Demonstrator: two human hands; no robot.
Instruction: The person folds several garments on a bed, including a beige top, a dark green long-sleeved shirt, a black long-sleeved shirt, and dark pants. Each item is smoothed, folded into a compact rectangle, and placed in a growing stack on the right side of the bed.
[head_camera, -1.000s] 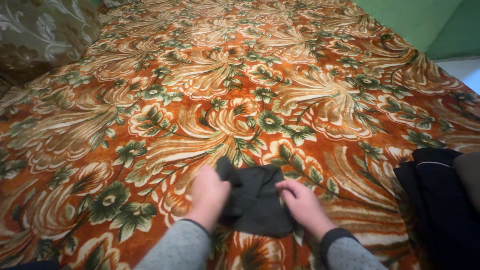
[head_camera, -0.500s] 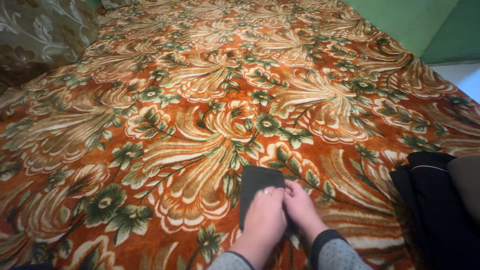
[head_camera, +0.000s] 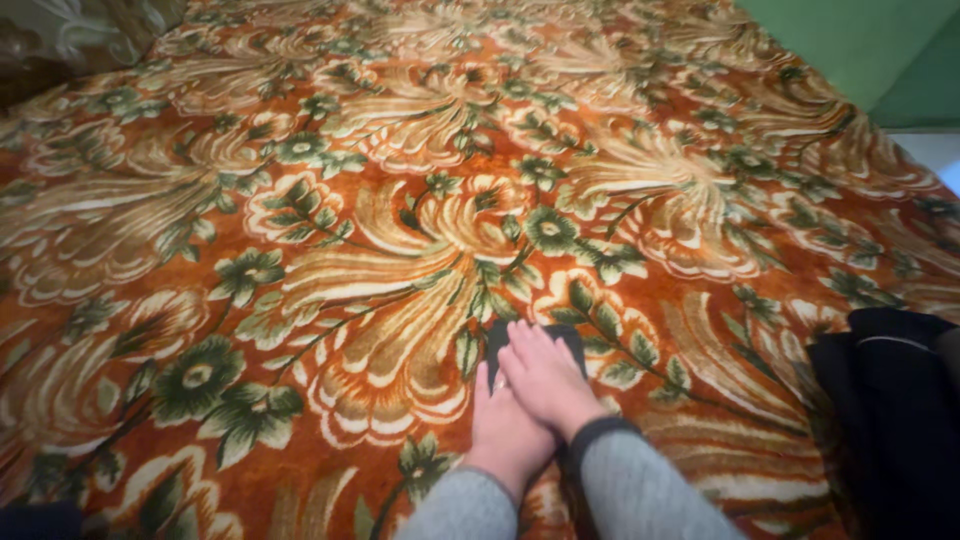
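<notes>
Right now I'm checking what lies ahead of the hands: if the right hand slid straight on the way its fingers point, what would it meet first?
The right hand lies over the left hand on the dark folded cloth. Its fingers point up-left, so it would likely pass the cloth's far edge onto bare floral bedspread; nothing else shows there.

head view, looking down (close), over bedspread (head_camera: 330, 250)

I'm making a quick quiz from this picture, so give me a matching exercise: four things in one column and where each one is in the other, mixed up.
Things:
1. dark folded cloth
2. right hand
3. dark clothes pile
4. green wall

Places:
a. top right corner
b. lying over the left hand
c. right edge of the floral blanket
d. under both hands

Pairs: 1-d, 2-b, 3-c, 4-a
</notes>
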